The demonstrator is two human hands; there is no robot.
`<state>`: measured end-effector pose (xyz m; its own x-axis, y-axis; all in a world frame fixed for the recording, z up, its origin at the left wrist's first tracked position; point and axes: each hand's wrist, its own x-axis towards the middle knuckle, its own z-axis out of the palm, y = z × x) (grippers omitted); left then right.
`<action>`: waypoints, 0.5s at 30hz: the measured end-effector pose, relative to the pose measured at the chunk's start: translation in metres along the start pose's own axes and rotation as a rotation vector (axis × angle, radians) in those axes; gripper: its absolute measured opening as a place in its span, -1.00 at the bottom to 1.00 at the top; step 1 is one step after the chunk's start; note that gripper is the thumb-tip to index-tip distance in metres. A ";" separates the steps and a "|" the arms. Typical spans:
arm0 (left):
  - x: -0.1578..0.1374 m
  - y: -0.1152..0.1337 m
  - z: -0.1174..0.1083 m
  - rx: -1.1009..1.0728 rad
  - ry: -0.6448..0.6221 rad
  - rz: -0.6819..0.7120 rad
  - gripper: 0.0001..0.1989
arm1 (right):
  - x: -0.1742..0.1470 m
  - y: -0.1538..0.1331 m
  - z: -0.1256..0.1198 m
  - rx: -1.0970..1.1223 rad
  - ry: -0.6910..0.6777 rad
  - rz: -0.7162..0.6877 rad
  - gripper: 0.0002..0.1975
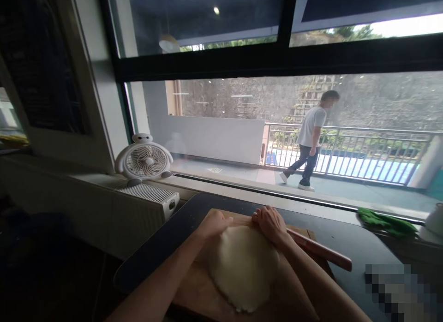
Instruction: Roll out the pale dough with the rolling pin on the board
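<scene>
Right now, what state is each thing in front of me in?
dough: flattened into a round, lying on the board
wooden board: flat on the dark counter
rolling pin: lying on the board's far right side
left hand: pressing the dough's far edge
right hand: pressing the dough's far edge
fan: upright on the sill

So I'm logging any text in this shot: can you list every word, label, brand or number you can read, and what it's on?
No text is readable here.
The heater under the fan shows no legible label.
A pale marking on the walkway floor outside is too blurred to read.
The pixelated patch hides whatever is there.
</scene>
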<state>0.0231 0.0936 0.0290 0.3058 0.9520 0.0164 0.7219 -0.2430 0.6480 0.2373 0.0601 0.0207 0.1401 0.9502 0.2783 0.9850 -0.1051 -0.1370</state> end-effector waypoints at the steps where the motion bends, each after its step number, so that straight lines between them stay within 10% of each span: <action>1: 0.003 0.006 0.000 0.004 -0.073 -0.015 -0.61 | -0.007 0.009 -0.001 -0.004 0.004 -0.003 -0.47; 6: 0.007 0.041 0.007 -0.091 -0.380 0.043 -0.72 | -0.034 0.046 -0.003 -0.035 -0.006 0.063 -0.38; 11: -0.016 0.048 0.001 -0.475 -0.274 0.172 -0.62 | -0.030 0.058 -0.012 -0.020 -0.014 0.089 -0.34; 15: -0.035 0.005 0.003 -0.299 -0.068 0.113 -0.68 | -0.032 0.036 -0.025 0.036 -0.052 0.000 -0.30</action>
<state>0.0183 0.0586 0.0292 0.4214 0.9051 0.0566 0.4700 -0.2713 0.8400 0.2705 0.0188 0.0309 0.1333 0.9644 0.2282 0.9806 -0.0949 -0.1715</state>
